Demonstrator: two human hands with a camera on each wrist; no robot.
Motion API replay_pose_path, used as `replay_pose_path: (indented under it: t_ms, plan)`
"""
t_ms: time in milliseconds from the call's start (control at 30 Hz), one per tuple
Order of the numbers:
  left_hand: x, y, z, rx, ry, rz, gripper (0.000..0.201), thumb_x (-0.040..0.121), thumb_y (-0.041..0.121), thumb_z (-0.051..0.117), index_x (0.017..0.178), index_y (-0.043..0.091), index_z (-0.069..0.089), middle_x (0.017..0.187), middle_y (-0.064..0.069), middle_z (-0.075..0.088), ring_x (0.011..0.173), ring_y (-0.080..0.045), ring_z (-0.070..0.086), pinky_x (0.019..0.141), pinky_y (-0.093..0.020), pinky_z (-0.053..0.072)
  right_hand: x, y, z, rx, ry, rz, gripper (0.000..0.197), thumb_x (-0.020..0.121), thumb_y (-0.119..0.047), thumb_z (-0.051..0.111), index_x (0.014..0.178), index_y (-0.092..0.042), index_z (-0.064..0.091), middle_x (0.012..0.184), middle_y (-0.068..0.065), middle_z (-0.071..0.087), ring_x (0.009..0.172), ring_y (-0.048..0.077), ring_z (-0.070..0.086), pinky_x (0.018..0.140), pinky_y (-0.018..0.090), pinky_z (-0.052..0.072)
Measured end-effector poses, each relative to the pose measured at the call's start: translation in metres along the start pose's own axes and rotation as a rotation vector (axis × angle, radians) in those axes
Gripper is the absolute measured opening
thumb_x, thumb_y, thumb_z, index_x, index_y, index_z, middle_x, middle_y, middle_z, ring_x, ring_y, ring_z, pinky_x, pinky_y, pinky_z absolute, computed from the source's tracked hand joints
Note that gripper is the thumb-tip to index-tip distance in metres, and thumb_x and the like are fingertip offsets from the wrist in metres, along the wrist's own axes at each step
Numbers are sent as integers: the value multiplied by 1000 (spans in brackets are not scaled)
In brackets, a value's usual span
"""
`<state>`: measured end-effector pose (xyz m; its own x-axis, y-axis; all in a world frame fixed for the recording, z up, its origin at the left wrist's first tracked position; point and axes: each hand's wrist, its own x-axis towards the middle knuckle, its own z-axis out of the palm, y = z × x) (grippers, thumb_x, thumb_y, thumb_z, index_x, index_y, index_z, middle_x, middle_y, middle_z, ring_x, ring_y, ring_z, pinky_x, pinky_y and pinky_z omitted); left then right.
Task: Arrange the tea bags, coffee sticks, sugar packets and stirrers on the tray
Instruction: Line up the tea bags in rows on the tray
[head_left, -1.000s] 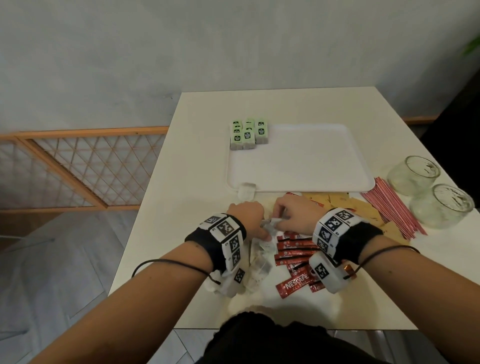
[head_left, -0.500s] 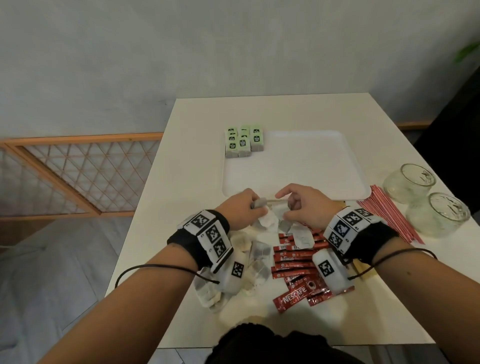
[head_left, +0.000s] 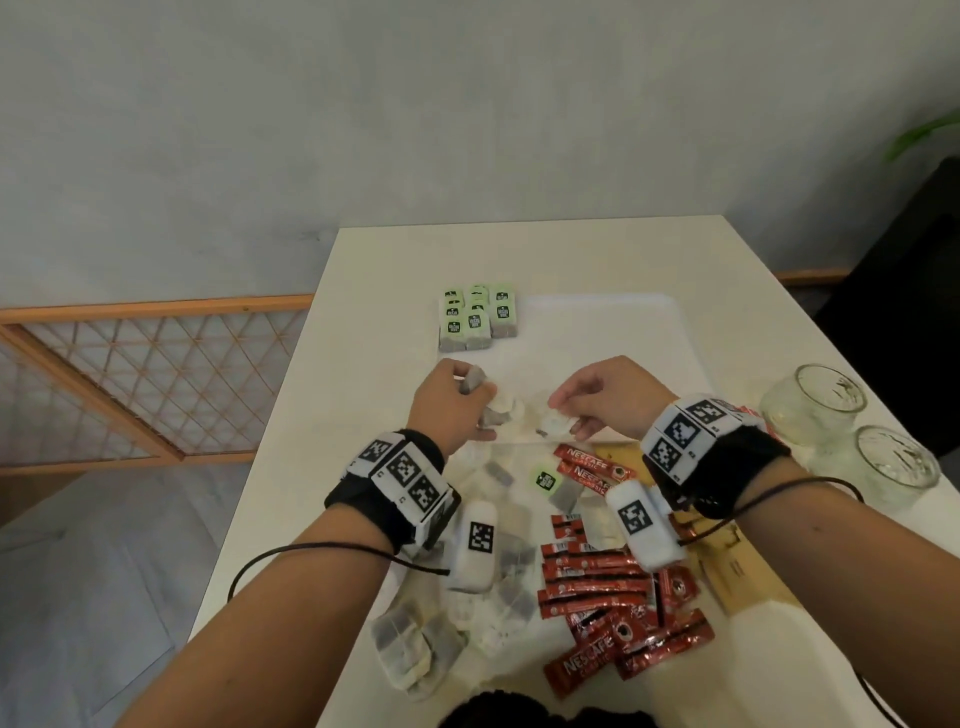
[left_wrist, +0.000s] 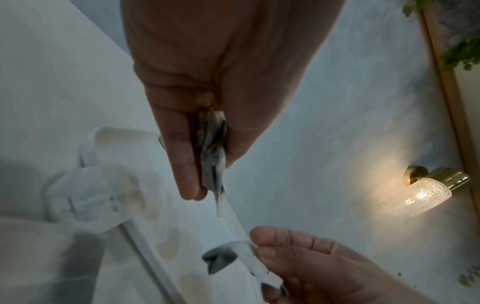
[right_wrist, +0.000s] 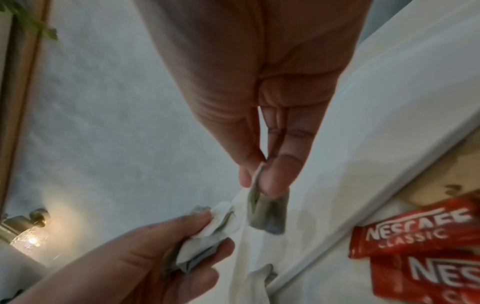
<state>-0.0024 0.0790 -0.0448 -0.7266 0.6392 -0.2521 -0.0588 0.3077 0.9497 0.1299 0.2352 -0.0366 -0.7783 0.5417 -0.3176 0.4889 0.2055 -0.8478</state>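
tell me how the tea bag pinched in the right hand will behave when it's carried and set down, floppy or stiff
Probably floppy: the tea bag sags below the right hand's pinching fingertips. Likely very light, since a pinch at one edge carries it. It may land crumpled on the tray and need flattening.

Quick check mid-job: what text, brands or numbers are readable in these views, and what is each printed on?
"NESCAFE CLASSIC": red coffee sticks, clearest in the right wrist view; also legible on one at the pile's near edge.
Green tea bag tags at the tray corner: dark logo, too small to read.
Loose green tag: unreadable.
Wristband markers: black-and-white patterns, no words.
No numbers visible.
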Motion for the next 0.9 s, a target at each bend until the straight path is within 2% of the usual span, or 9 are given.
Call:
replay_pose_path:
  t_ms: [133,233,333,467,567,700,800,833,900]
  plan:
    - [15,5,-9,37,49,-16,7,98,14,51,101,14,45,100,-16,67,54,-18,64,43,-25,47,21,-8,0,157,-52,102,7,84,0,70,90,2,74,90,18,72,62,19,69,73,30,61]
    - [32,7,-16,52,93,-41,11,97,17,49,108,13,49,101,-15,67,55,-17,61,42,-23,42,37,-13,-2,249,-151,145,21,82,0,72,101,10,69,94,22,73,75,19,73,76,26,60]
    - [46,7,-21,-14,104,-63,16,96,14,51,112,10,51,95,-11,66,61,-17,63,45,-25,48,54,-14,-2,125,-230,131,26,79,3,74,104,-2,71,96,14,75,91,21,72,84,26,58]
    - [66,5,-25,-153,89,-115,26,94,6,56,119,2,52,102,-17,67,69,-23,69,55,-31,59,89,-9,6,177,-91,166,25,83,0,72,105,8,65,83,20,72,70,22,72,69,28,61]
    - [79,2,-28,-219,95,-142,31,93,4,59,122,-1,49,110,-23,65,72,-26,72,63,-34,62,119,-6,8,121,44,157,29,82,-11,76,104,5,67,78,17,72,67,23,71,70,31,61]
    - [94,-2,-31,-273,99,-169,32,93,6,61,122,1,48,111,-22,66,71,-28,74,60,-33,62,148,-13,8,37,171,138,27,81,-17,78,102,-3,69,80,12,73,65,19,67,68,26,59]
    - [103,-5,-33,-286,106,-209,30,94,10,62,120,4,49,109,-20,67,70,-29,74,53,-32,60,163,-18,9,41,188,125,21,83,-14,76,101,-7,67,74,4,69,55,12,57,49,14,51]
    - [105,-6,-33,-276,107,-211,30,94,11,62,120,5,49,109,-19,67,69,-28,74,52,-31,59,168,-19,10,20,189,120,21,83,-15,76,100,-8,66,74,2,68,54,11,55,48,14,50]
    - [108,-10,-34,-271,113,-206,30,94,13,63,120,6,50,108,-17,68,71,-27,74,53,-31,59,176,-20,12,-63,176,87,22,82,-20,77,98,-10,67,80,7,70,60,13,58,59,23,54]
